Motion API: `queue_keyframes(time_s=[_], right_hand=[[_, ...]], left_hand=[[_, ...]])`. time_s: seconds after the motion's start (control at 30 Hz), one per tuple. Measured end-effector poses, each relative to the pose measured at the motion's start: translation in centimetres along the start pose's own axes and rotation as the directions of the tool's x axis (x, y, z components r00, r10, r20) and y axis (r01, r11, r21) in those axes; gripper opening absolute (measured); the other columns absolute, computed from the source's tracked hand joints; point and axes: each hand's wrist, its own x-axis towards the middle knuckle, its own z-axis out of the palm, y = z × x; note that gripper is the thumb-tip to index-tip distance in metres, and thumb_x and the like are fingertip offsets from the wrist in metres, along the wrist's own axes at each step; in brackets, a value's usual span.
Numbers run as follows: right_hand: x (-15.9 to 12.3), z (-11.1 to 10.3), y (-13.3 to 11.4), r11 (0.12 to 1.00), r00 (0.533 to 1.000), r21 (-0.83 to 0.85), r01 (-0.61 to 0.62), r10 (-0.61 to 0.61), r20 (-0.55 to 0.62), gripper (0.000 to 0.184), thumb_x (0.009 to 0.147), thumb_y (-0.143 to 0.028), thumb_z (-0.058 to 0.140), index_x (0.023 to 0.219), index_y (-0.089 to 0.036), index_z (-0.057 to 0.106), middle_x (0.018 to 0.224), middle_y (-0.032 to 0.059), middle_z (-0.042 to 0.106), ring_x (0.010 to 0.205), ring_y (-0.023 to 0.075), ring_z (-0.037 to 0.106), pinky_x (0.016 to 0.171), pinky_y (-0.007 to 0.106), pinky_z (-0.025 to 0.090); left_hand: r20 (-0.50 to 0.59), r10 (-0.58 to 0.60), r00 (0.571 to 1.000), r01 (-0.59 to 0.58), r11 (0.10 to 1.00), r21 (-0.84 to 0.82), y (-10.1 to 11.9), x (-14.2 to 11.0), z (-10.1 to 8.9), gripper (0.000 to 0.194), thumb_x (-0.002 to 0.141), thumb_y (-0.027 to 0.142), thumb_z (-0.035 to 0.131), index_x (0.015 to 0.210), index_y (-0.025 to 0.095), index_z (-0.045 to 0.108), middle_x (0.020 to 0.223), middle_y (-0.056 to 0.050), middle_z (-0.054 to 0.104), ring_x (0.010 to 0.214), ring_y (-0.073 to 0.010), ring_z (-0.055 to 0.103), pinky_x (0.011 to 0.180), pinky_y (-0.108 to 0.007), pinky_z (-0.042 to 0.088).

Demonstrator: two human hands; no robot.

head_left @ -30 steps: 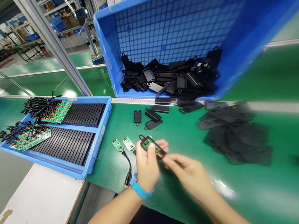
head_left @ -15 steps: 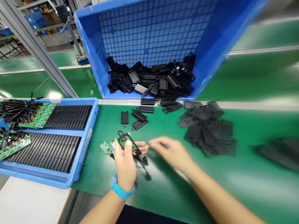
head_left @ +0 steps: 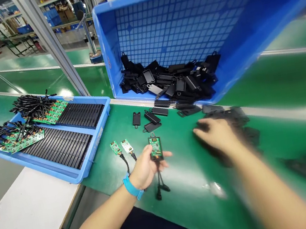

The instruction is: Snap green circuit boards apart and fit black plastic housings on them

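Observation:
My left hand [head_left: 145, 167] holds a black case half with a green circuit board [head_left: 155, 147] seated in it; its black cables hang down to the green mat. My right hand [head_left: 216, 134], blurred by motion, reaches over the pile of flat black covers [head_left: 238, 121] on the mat, and whether it grips one cannot be told. Two more green boards with cables [head_left: 122, 148] lie on the mat just left of my left hand.
A tilted blue bin [head_left: 172, 21] at the back spills black case parts [head_left: 169, 80]. A few loose case halves [head_left: 148, 118] lie in front of it. A blue tray [head_left: 71, 171] on the left holds black slotted racks, boards and cables. A white bench top [head_left: 22, 226] adjoins the mat.
My right hand left the part held in my left hand and swung right to the pile of black covers. My left hand turned the board-filled case upright, facing me.

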Motion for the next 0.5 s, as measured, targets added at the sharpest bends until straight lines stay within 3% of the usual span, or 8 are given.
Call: queue_keyframes(time_s=[0.13, 0.3, 0.4, 0.47, 0.5], right_hand=[[-0.1, 0.1, -0.1, 0.993, 0.998, -0.105, 0.048, -0.044, 0.041, 0.034, 0.068, -0.031, 0.063, 0.094, -0.009, 0.064, 0.094, 0.0174, 0.058, 0.097, 0.0293, 0.050, 0.083, 0.037, 0.038], [-0.7, -0.7, -1.5, 0.977, 1.000, -0.211, 0.020, -0.021, -0.004, 0.028, 0.073, -0.016, 0.049, 0.095, -0.004, 0.062, 0.084, 0.0204, 0.059, 0.081, 0.0305, 0.055, 0.071, 0.039, 0.042], [-2.0, -2.3, -2.9, 0.972, 0.989, -0.228, -0.048, 0.014, -0.150, 0.037, 0.079, -0.013, 0.039, 0.111, -0.004, 0.055, 0.090, 0.0214, 0.060, 0.086, 0.0320, 0.055, 0.068, 0.040, 0.043], [-3.5, -3.5, -4.2, 0.996, 0.948, -0.070, -0.063, 0.038, -0.317, 0.036, 0.080, -0.016, 0.040, 0.112, -0.009, 0.056, 0.096, 0.0175, 0.061, 0.091, 0.0285, 0.056, 0.074, 0.038, 0.043], [-4.5, -3.9, -5.0, 0.993, 0.918, 0.092, -0.069, 0.100, -0.385, 0.033, 0.080, -0.019, 0.045, 0.109, -0.012, 0.059, 0.096, 0.0146, 0.062, 0.089, 0.0257, 0.057, 0.076, 0.037, 0.043]], left_hand=[[0.039, 0.065, 0.997, -0.068, 0.995, 0.068, -0.3, -0.1, 0.2, 0.028, 0.084, 0.045, 0.037, 0.089, 0.018, 0.040, 0.092, -0.010, 0.064, 0.056, -0.0102, 0.054, 0.049, -0.022, 0.031], [0.060, 0.105, 0.993, -0.110, 0.989, 0.097, -0.3, -0.6, 0.6, 0.026, 0.085, 0.043, 0.036, 0.089, 0.018, 0.041, 0.098, -0.011, 0.063, 0.060, -0.0100, 0.054, 0.051, -0.022, 0.031], [0.062, 0.123, 0.990, -0.129, 0.987, 0.093, -0.3, -0.8, 0.7, 0.026, 0.085, 0.043, 0.037, 0.090, 0.017, 0.042, 0.099, -0.011, 0.063, 0.061, -0.0101, 0.054, 0.052, -0.022, 0.032], [0.053, 0.128, 0.990, -0.132, 0.987, 0.087, -0.3, -0.8, 0.8, 0.027, 0.085, 0.043, 0.037, 0.090, 0.017, 0.043, 0.099, -0.011, 0.062, 0.062, -0.0099, 0.053, 0.053, -0.022, 0.032], [0.042, 0.131, 0.991, -0.134, 0.987, 0.084, -0.3, -0.7, 0.8, 0.026, 0.085, 0.042, 0.037, 0.090, 0.017, 0.043, 0.099, -0.011, 0.062, 0.062, -0.0098, 0.053, 0.053, -0.022, 0.032]])
